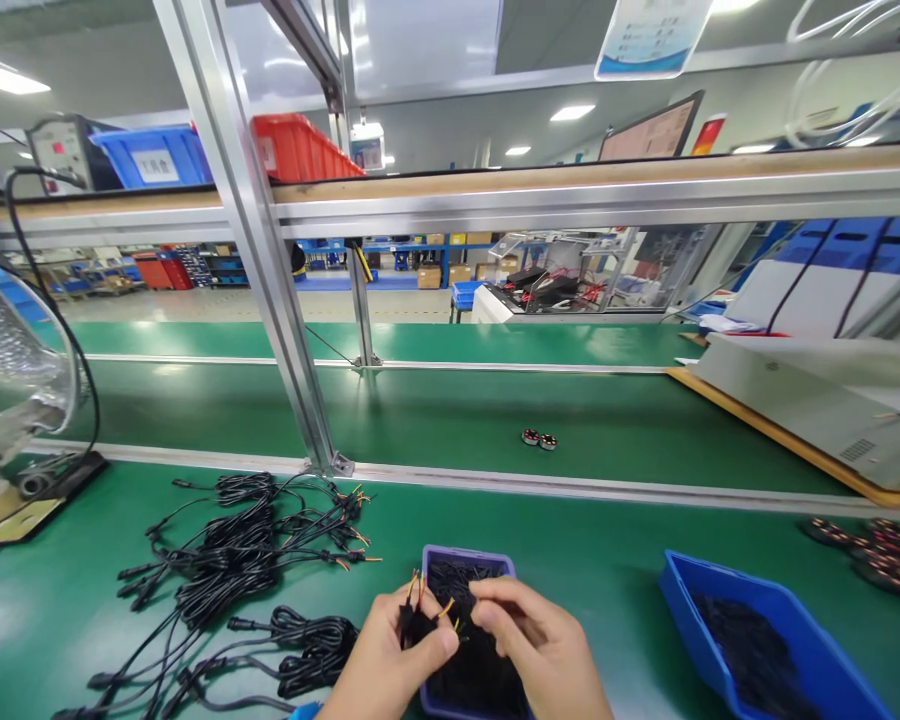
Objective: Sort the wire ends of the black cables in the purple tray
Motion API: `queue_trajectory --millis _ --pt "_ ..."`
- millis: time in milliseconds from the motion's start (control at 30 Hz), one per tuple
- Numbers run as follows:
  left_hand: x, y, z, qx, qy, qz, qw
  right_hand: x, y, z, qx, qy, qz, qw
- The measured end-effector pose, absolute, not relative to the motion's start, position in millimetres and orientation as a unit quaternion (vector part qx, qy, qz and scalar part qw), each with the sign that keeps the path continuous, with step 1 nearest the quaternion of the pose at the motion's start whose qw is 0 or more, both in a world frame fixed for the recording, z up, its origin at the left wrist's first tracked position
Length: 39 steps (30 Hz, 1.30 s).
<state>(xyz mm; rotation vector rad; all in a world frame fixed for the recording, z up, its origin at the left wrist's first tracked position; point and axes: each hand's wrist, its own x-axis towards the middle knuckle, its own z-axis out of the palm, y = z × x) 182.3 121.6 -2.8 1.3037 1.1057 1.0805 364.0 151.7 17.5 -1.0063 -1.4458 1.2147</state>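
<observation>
over the purple tray at 6 o'clock, the left hand is pinching a light, floppy cable end below its bare wires, while the right hand, fingers curled, is picking something too small to tell.

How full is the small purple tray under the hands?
Full: the purple tray is packed with small black pieces up to its rim; both hands work above it.

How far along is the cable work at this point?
Done: cannot be told. In hand: the left hand grips one cable end with bare wire tips over the purple tray; the right hand pinches something small beside them. Left: the pile of coiled cables.
</observation>
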Motion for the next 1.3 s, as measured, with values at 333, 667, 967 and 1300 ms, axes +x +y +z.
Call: queue_trajectory --millis 333,667,967,1300 --pt "187.1 119.6 -3.2 0.537 0.464 0.462 0.532 348.3 138.9 16.9 -0.412 -0.509 0.56 0.507" --pt "188.9 119.7 -1.4 0.532 0.461 0.474 0.529 352.0 139.7 12.6 -0.405 -0.584 0.517 0.477" --pt "178.8 121.5 -6.3 0.502 0.461 0.462 0.567 361.8 147.7 17.9 -0.388 -0.727 0.396 0.406" --pt "173.9 120.7 8.3 0.487 0.426 0.46 0.609 362.6 151.7 20.3 -0.378 -0.749 0.405 0.364"
